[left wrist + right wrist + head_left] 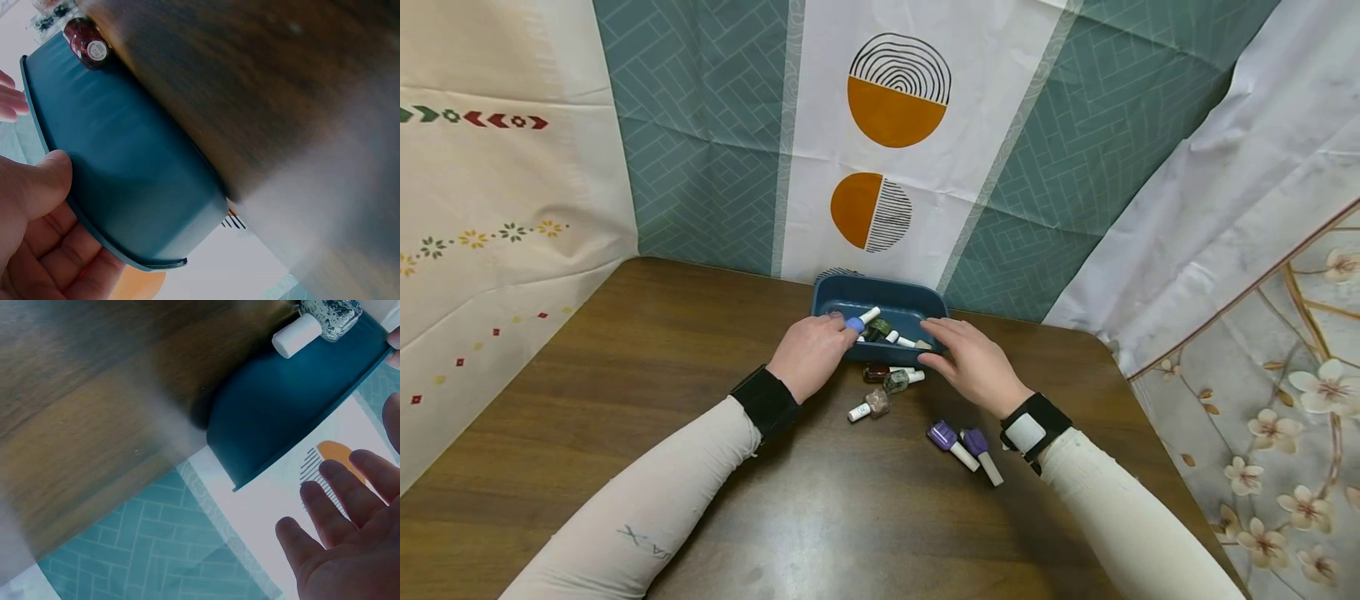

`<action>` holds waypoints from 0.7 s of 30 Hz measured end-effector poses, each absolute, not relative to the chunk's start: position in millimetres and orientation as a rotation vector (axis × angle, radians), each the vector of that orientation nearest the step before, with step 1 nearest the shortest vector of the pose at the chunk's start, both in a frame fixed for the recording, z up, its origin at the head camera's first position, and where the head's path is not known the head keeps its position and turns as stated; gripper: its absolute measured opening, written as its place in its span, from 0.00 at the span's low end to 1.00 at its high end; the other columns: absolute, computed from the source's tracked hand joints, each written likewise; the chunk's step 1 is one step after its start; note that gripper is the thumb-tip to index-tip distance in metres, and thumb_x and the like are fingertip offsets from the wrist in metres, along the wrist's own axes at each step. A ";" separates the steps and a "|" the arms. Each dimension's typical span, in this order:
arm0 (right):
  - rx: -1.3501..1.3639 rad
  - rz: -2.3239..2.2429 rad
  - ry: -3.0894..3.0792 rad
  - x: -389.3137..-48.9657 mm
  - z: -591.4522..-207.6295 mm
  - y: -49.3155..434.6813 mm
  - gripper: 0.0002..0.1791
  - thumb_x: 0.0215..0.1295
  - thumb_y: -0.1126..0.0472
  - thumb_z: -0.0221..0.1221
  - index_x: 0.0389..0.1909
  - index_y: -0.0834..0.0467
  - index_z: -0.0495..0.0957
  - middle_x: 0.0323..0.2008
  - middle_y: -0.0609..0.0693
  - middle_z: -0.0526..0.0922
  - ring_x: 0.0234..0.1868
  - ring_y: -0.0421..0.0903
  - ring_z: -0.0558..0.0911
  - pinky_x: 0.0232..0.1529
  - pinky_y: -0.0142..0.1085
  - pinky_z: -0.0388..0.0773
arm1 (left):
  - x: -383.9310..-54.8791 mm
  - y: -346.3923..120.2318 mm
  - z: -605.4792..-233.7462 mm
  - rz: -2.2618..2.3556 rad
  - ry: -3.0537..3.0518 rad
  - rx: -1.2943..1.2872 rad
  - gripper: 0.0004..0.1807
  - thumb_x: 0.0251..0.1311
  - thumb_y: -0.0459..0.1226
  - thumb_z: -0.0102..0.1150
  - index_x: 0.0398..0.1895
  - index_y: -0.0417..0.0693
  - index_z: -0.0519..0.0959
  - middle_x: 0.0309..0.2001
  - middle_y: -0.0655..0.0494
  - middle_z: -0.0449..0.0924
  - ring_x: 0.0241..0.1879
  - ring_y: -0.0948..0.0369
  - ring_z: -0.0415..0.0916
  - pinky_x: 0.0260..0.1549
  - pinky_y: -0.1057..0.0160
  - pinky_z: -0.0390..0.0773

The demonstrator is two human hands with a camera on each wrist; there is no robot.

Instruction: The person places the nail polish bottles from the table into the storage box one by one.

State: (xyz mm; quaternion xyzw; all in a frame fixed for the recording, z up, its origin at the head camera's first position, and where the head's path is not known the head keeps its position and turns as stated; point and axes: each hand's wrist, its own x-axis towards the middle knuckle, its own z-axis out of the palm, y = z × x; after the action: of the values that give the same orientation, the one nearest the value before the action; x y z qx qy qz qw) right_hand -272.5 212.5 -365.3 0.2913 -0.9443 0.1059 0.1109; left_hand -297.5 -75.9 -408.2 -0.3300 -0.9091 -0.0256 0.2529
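Observation:
A dark blue plastic bin [880, 287] stands at the back of the table with several nail polish bottles inside. My left hand [815, 354] grips its front left rim, thumb [55, 172] outside and curled fingers inside. Right beside those fingers lies a blue nail polish bottle [854, 324] with a white cap. My right hand [977, 362] hovers at the bin's front right corner, fingers [331, 512] spread and holding nothing. Close before the bin lie a dark red bottle [876, 373], a black-flecked bottle [896, 382] and a beige glitter bottle [877, 403].
Two purple nail polish bottles, one [942, 435] beside the other [975, 442], lie on the wooden table [820, 517] near my right wrist. Behind the bin hangs a patterned curtain [715, 125], and floral cloth [1285, 433] borders the right side.

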 end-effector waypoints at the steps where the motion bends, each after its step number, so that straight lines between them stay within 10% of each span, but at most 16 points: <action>1: 0.856 0.313 -2.770 -270.6 -365.5 214.0 0.32 0.75 0.46 0.62 0.74 0.57 0.72 0.70 0.55 0.75 0.73 0.54 0.71 0.73 0.51 0.66 | -297.8 -76.1 -408.6 -0.070 -2.471 -0.897 0.10 0.66 0.32 0.69 0.50 0.45 0.87 0.40 0.49 0.87 0.37 0.55 0.83 0.43 0.57 0.86; 21: 0.860 0.268 -2.755 -225.4 -372.6 241.0 0.34 0.73 0.45 0.64 0.73 0.58 0.72 0.71 0.54 0.75 0.74 0.53 0.70 0.76 0.52 0.61 | -298.6 -76.3 -409.1 -0.077 -2.474 -0.894 0.11 0.66 0.31 0.69 0.50 0.45 0.86 0.40 0.49 0.87 0.37 0.55 0.83 0.42 0.57 0.86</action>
State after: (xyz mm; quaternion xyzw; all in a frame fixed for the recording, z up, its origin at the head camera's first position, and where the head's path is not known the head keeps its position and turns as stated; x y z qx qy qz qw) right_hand -225.4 241.0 -372.6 0.2944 -0.9435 0.0917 0.1215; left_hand -298.6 -76.3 -409.1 -0.3287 -0.9097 -0.0282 0.2521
